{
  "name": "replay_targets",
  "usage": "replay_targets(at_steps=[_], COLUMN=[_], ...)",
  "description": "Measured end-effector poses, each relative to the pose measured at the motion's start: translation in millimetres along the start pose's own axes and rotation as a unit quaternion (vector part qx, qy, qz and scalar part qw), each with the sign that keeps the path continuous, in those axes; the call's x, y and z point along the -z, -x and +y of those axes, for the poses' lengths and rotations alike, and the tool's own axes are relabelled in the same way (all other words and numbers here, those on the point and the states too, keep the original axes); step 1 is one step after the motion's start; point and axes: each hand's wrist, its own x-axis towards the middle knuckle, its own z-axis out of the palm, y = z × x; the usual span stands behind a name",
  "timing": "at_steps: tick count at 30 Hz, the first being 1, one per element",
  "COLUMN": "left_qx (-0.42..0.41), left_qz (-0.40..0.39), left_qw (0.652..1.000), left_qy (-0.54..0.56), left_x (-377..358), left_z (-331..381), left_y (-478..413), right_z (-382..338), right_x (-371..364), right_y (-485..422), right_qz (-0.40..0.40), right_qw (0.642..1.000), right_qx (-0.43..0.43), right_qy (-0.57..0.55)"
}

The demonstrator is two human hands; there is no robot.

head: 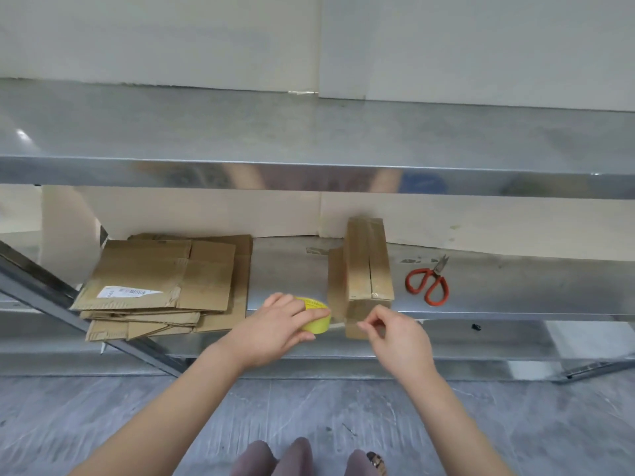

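Two hands are working at the near edge of the lower shelf [515,286], just in front of a small cardboard box [367,266] that is standing there with its seamed top facing up. The left hand [275,324] is gripping a yellow tape roll [318,321], fingers curled over its rim and thumb underneath, and is holding it in the air just left of the box's near end. The right hand [395,334] is pinching something thin between thumb and forefinger; judging from the pale strip [338,325] that is stretching from the roll toward it, this is the free end of the tape, though the strip is faint. The step in hand is probably drawing out a length of tape for sealing the box. Next, the strip is going to need laying along the seam and pressing flat, with the roll kept taut so that the tape is not twisting or sticking to itself. Cutting will then call for the red-handled scissors [427,285], which are lying to the right of the box, apart from it. Flattened cartons [154,280] are lying stacked at the left.
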Motion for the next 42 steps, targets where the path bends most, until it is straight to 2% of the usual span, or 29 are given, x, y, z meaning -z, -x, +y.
replay_targets(at_steps=[3, 7, 10, 13, 16, 22, 35, 38, 40, 42], left_qx=[0.029, 0.053, 0.077, 0.117, 0.122, 0.143, 0.201, 0.164, 0.110, 0.089], left_qz=[0.014, -0.011, 0.010, 0.035, 0.049, 0.056, 0.006, 0.009, -0.003, -0.012], left_qw=[0.999, 0.998, 0.996, 0.983, 0.974, 0.984, 0.975, 0.981, 0.992, 0.996], left_qy=[-0.015, -0.028, 0.041, 0.138, 0.187, 0.091, 0.097, 0.105, 0.054, 0.000], left_x=[6.7, 12.7, 19.9, 24.5, 27.6, 24.3, 0.3, -5.2, -8.6, -10.6], left_z=[6.4, 14.5, 22.5, 30.5, 31.9, 29.6, 25.5, 26.3, 26.6, 26.4], left_y=[-10.0, -21.9, -36.6, -48.8, -56.4, -62.7, -81.2, -82.2, -82.5, -84.1], right_z=[5.4, 15.8, 25.2, 30.9, 39.6, 49.7, 67.3, 73.7, 78.4, 81.5], right_x=[16.4, 30.4, 41.4, 48.6, 52.0, 54.1, 36.3, 28.1, 22.4, 16.9], right_y=[4.4, 9.0, -3.2, -19.8, -28.1, -38.2, -69.1, -71.2, -71.1, -70.2], right_qz=[-0.001, -0.005, 0.006, 0.015, -0.001, -0.052, -0.097, -0.102, -0.101, -0.093], right_qw=[0.999, 0.999, 0.999, 0.992, 0.987, 0.990, 0.986, 0.983, 0.979, 0.977], right_qx=[0.008, 0.023, 0.018, -0.021, -0.044, -0.031, -0.051, -0.053, -0.057, -0.057], right_qy=[-0.036, -0.023, -0.030, -0.125, -0.157, -0.131, -0.128, -0.145, -0.166, -0.184])
